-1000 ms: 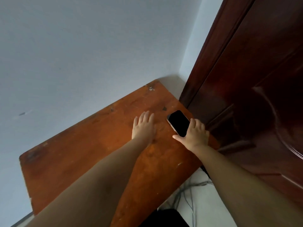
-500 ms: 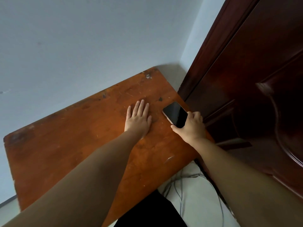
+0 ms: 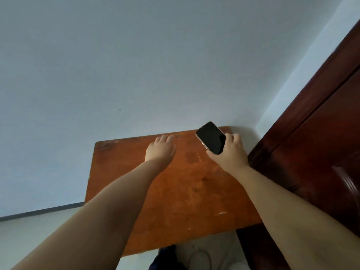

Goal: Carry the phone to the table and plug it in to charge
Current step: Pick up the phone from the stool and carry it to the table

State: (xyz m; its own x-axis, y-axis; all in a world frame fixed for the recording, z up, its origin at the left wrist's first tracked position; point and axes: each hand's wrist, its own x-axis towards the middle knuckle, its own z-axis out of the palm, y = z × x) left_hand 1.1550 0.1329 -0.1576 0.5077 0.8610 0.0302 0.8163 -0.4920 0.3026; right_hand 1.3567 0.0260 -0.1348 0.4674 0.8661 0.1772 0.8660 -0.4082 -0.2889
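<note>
Left hand (image 3: pixel 160 151) flat, fingers spread, palm on the tabletop (image 3: pixel 175 191). Right hand (image 3: pixel 228 154) grip wrapped around the phone (image 3: pixel 211 137), dark screen up, tilted over the tabletop's far right corner beside the door (image 3: pixel 321 143).

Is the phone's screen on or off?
Off. The phone in the right hand shows a plain black screen, with nothing lit on it. No cable is seen plugged into it.

Scuffed wooden table (image 3: pixel 175 191) (matt), glossy glass-fronted phone (image 3: pixel 211 137)
</note>
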